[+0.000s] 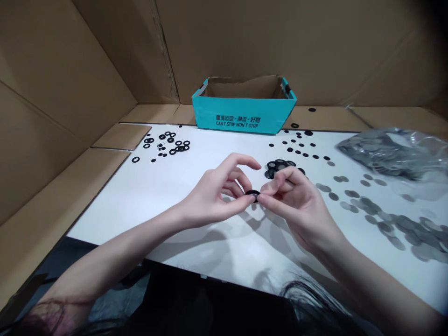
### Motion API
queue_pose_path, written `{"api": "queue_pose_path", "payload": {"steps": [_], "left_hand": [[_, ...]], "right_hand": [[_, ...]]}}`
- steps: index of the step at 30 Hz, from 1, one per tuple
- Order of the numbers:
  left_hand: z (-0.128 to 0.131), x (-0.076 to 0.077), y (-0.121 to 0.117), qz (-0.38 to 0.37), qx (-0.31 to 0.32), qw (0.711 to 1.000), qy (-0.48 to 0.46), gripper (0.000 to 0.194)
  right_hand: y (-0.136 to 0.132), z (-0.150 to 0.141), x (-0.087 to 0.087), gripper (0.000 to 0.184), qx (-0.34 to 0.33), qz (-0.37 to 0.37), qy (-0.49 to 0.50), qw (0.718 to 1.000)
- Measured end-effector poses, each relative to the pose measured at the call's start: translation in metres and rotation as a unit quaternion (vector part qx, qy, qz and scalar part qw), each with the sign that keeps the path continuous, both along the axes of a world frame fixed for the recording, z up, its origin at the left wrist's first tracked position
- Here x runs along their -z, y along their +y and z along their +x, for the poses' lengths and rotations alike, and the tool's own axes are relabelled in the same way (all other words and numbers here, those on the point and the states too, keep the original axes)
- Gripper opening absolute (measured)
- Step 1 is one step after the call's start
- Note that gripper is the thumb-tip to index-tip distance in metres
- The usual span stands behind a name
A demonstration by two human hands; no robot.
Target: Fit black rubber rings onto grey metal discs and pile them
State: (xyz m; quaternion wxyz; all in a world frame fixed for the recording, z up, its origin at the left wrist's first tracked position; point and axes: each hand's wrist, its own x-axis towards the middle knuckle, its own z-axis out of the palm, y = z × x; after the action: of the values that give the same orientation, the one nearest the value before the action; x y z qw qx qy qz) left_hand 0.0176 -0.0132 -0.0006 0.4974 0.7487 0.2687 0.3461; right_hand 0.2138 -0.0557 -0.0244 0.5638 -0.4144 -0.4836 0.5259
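Black ring: it is sitting between the two hands, at the tips of both thumbs; a grey patch is showing at its near side; being round, it is offering no clear long axis, though it is appearing widest from hand to hand
Left hand: it is pinching the ring's left side, thumb in front and curled fingers behind; its index finger is arching free above
Right hand: it is pinching the ring's right edge between thumb and index finger; both hands are reaching the ring equally closely
Ring pile: black rings, some with grey centres, are lying heaped just beyond the right hand's fingers, nearer to it than to the left hand
Grey discs: they are lying scattered and overlapping to the right of the right hand
Plastic bag: it is lying beyond and to the right of the right hand; grey discs are showing through it
Small black discs: they are lying loose beyond the right hand, past the pile
Loose rings: they are lying beyond and left of the left hand, with small black pieces among them
Worktop: its white surface is stretching beneath both hands, catching their shadows
Turquoise box: it is standing open-topped beyond both hands, at the worktop's far edge
Cardboard walls: they are enclosing the space to the left of the hands and beyond them
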Motion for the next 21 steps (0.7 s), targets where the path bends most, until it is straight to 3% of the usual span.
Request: {"api": "queue_pose_path", "payload": {"steps": [9, 13, 17, 21], "left_hand": [[0.003, -0.003, -0.002, -0.040, 0.001, 0.999, 0.023, 0.037], [0.000, -0.001, 0.001, -0.009, 0.008, 1.000, -0.009, 0.042], [0.001, 0.003, 0.003, 0.103, 0.026, 0.993, -0.044, 0.043], [0.002, 0.004, 0.002, 0.135, 0.011, 0.990, -0.042, 0.039]], "right_hand": [[-0.008, -0.007, -0.002, 0.041, 0.079, 0.108, -0.105, 0.985], [-0.002, -0.001, -0.006, 0.047, 0.023, 0.000, -0.018, 1.000], [0.001, 0.001, -0.008, 0.056, -0.026, -0.132, 0.065, 0.989], [0.001, 0.001, -0.008, 0.057, -0.046, -0.172, 0.087, 0.980]]}}
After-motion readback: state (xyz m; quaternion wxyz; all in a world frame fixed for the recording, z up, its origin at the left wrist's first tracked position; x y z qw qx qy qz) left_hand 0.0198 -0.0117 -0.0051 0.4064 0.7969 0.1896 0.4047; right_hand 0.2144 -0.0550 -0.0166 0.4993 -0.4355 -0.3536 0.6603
